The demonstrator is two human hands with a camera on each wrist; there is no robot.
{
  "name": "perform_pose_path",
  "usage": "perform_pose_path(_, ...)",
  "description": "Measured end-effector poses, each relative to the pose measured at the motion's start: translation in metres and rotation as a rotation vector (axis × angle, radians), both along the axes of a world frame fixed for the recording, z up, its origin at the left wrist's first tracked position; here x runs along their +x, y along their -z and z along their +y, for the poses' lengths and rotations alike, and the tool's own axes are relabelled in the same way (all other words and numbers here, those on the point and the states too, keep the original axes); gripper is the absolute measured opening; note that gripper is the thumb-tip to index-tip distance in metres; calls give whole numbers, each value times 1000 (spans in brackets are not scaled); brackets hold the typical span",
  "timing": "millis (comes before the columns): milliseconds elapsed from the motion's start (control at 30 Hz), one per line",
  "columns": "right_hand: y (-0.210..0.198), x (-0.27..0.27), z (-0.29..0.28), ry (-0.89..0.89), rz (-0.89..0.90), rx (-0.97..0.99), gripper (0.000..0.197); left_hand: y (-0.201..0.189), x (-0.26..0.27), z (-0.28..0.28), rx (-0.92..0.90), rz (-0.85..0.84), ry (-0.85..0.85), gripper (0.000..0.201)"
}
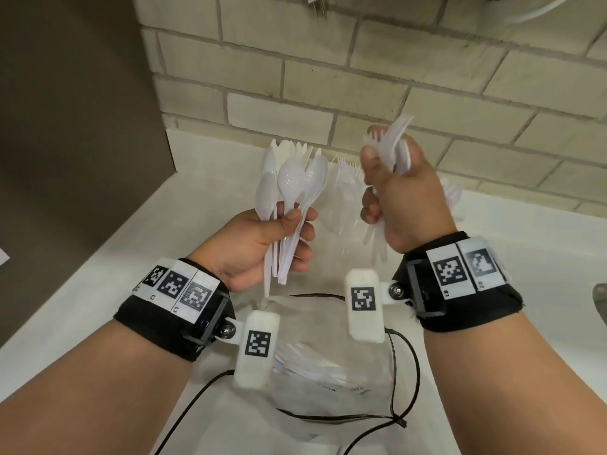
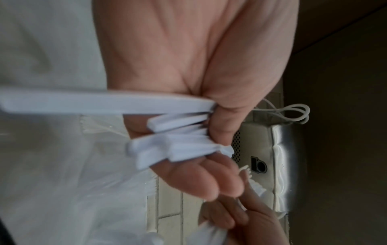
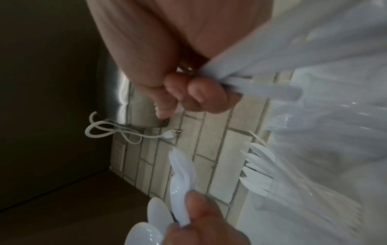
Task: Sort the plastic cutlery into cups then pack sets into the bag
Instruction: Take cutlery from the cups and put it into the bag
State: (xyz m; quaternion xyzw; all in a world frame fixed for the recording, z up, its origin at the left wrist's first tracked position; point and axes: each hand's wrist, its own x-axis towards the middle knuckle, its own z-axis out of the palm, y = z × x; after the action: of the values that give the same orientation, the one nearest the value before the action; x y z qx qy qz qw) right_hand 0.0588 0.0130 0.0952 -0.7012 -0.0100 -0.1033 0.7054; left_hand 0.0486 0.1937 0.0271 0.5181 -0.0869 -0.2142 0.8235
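Observation:
My left hand (image 1: 279, 244) grips a bundle of white plastic spoons (image 1: 289, 182) by their handles, bowls pointing up; those handles (image 2: 178, 144) cross my palm in the left wrist view. To the right and higher, my right hand (image 1: 391, 192) grips a bunch of white forks and other cutlery (image 1: 392, 146); its curled fingers (image 3: 201, 96) show in the right wrist view. Behind both hands stand clear plastic cups; one holds knives (image 1: 292, 149), one holds forks (image 1: 348, 169). A clear plastic bag (image 1: 328, 372) with cutlery inside lies on the counter below my wrists.
The white counter (image 1: 131, 257) ends at a beige brick wall (image 1: 328, 77). A dark panel (image 1: 72, 110) stands on the left. A metal appliance (image 3: 117, 92) with a loose white cord (image 3: 125, 132) hangs on the wall. Black cables (image 1: 407, 382) cross the bag.

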Motion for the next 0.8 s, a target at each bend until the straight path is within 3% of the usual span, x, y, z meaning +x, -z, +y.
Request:
perform_pose_path(133,8,2,2,-135,178,134,9,2,0,-1,-86,32,133,25)
perform_pose_path(200,8,3,5,-184,197,111,7,4,0,-1,-110,28,221,29)
perform_pose_path(467,6,-2,12,-317,128,-61,13,5,-1,-4,-193,22,378,43)
perform_pose_path(700,-1,-6,7,-404,56,-218,20,3,-2,-4,-103,-22,447,62)
perform_pose_path(800,-2,-8,9,-418,36,-244,16,4,-4,-4,-166,-2,489,56)
